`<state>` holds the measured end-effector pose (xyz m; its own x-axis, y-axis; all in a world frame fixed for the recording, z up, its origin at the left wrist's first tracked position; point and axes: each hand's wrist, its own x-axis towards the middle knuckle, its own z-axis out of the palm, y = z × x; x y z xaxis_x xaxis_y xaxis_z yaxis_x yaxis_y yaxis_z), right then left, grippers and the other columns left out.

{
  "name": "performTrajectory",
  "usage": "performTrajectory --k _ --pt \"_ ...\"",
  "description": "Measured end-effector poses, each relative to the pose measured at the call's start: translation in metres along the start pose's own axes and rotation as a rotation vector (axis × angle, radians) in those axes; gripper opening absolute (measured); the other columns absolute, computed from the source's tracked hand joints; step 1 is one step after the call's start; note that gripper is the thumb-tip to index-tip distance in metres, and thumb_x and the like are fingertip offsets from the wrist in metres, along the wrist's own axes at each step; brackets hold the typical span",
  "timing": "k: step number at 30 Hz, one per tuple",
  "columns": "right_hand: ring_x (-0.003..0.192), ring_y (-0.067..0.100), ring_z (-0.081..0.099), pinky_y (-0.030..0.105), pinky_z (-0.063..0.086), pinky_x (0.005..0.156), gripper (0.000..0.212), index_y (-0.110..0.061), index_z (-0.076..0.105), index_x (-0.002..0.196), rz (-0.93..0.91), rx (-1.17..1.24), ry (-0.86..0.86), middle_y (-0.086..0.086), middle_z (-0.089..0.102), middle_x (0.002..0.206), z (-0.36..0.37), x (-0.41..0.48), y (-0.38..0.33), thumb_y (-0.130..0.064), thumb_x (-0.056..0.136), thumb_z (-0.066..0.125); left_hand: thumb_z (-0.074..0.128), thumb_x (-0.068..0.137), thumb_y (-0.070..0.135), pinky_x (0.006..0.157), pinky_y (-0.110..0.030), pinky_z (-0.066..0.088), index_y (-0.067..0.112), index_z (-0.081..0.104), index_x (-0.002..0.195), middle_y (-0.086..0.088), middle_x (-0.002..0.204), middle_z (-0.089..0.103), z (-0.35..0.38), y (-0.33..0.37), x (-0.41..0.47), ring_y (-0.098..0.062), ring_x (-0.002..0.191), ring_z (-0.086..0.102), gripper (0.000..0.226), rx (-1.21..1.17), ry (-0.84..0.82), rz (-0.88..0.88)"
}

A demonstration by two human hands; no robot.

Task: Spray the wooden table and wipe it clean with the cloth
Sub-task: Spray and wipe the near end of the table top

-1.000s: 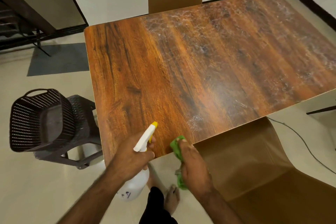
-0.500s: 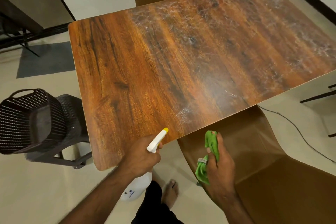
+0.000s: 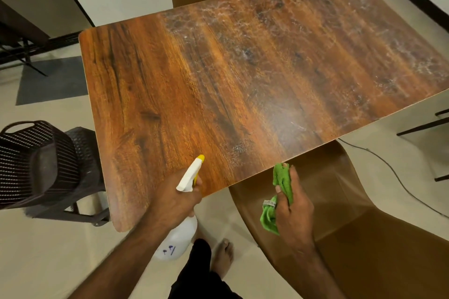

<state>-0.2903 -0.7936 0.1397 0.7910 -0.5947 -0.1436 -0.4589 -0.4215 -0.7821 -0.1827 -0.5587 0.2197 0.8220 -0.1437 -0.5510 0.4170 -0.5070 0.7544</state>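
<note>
Green cloth [image 3: 283,182], soft and light, sits bunched in the right grip [image 3: 294,209] just off the tabletop's [image 3: 170,94] near edge; flattened under the palm it should wipe well. The left grip [image 3: 175,199] wraps the spray bottle [image 3: 181,238] at its neck. Its smooth plastic body hangs below that edge. Liquid level and trigger finger are hidden.

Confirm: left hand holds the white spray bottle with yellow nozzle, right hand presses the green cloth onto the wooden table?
No. Head view: the right hand holds the green cloth beside the near edge of the wooden table, not on it.
</note>
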Motion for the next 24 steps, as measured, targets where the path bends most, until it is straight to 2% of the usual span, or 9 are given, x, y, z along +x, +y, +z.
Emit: performTrajectory --k 2,5,8,10,12,14,18,21,24 --pt "0.102 0.003 0.064 0.005 0.048 0.08 0.067 -0.029 0.032 0.157 -0.018 0.008 -0.026 0.001 0.059 0.137 0.004 0.001 -0.003 -0.006 0.099 0.057 0.063 0.082 -0.012 0.043 -0.017 0.046 0.009 0.066 0.089 -0.018 0.081 0.065 -0.001 0.005 -0.001 -0.017 0.052 0.056 0.022 -0.05 -0.004 0.015" --pt "0.11 -0.012 0.056 0.002 0.043 0.087 0.07 -0.028 0.034 0.155 -0.074 0.008 -0.064 -0.003 0.053 0.142 0.013 0.002 -0.01 0.0 0.096 0.058 0.066 0.079 -0.012 0.046 -0.02 0.048 0.012 0.069 0.091 -0.017 0.089 0.069 -0.001 0.008 -0.003 -0.013 0.05 0.058 0.027 -0.018 -0.06 0.017" --pt "0.113 0.002 0.059 0.028 0.053 0.095 0.073 -0.031 0.033 0.156 -0.121 -0.012 -0.095 -0.002 0.055 0.144 0.024 0.005 -0.012 -0.001 0.094 0.058 0.066 0.076 -0.01 0.048 -0.022 0.048 0.014 0.07 0.088 -0.008 0.079 0.067 0.001 0.004 -0.003 -0.012 0.049 0.06 0.027 0.052 -0.107 -0.007" --pt "0.118 0.011 0.06 0.039 0.053 0.099 0.073 -0.031 0.033 0.156 -0.119 -0.007 -0.099 -0.002 0.054 0.146 0.028 0.007 -0.013 -0.002 0.094 0.057 0.066 0.077 -0.01 0.048 -0.023 0.048 0.015 0.069 0.087 -0.013 0.081 0.068 0.001 0.001 -0.004 -0.015 0.051 0.06 0.026 0.042 -0.08 -0.018" --pt "0.122 0.014 0.059 0.036 0.05 0.103 0.071 -0.028 0.033 0.156 -0.104 -0.014 -0.08 -0.001 0.053 0.147 0.028 0.007 -0.015 -0.002 0.095 0.057 0.065 0.079 -0.012 0.048 -0.023 0.049 0.012 0.069 0.085 -0.02 0.08 0.066 0.001 0.001 -0.004 -0.018 0.05 0.057 0.024 -0.019 -0.012 -0.02" --pt "0.122 0.011 0.057 0.026 0.046 0.103 0.07 -0.026 0.035 0.156 -0.105 -0.036 -0.058 0.0 0.054 0.146 0.027 0.005 -0.015 -0.002 0.095 0.058 0.064 0.081 -0.013 0.047 -0.021 0.05 0.007 0.069 0.089 -0.016 0.079 0.065 0.0 0.003 -0.003 -0.014 0.048 0.056 0.023 -0.092 0.049 -0.01" --pt "0.127 0.016 0.056 0.038 0.049 0.104 0.074 -0.03 0.035 0.156 -0.158 -0.064 -0.111 -0.001 0.051 0.15 0.031 -0.003 -0.013 -0.001 0.093 0.059 0.068 0.082 -0.012 0.048 -0.02 0.05 0.013 0.071 0.098 -0.009 0.092 0.07 -0.006 0.009 -0.005 -0.011 0.051 0.06 0.03 -0.139 0.06 0.051" --pt "0.139 0.013 0.044 0.034 0.04 0.114 0.078 -0.023 0.036 0.156 -0.313 -0.169 -0.171 -0.005 0.042 0.156 0.042 -0.002 -0.023 0.003 0.086 0.062 0.069 0.082 -0.011 0.048 -0.017 0.048 0.014 0.07 0.101 -0.007 0.095 0.07 -0.009 0.01 -0.007 -0.014 0.055 0.061 0.031 -0.106 0.04 0.059" --pt "0.14 0.021 0.044 0.038 0.034 0.117 0.084 -0.016 0.041 0.152 -0.536 -0.277 -0.301 0.005 0.046 0.153 0.068 0.002 -0.039 0.009 0.076 0.067 0.07 0.083 -0.01 0.048 -0.016 0.048 0.014 0.07 0.103 -0.008 0.093 0.069 -0.011 0.008 -0.009 -0.015 0.056 0.061 0.031 -0.091 0.026 0.042"
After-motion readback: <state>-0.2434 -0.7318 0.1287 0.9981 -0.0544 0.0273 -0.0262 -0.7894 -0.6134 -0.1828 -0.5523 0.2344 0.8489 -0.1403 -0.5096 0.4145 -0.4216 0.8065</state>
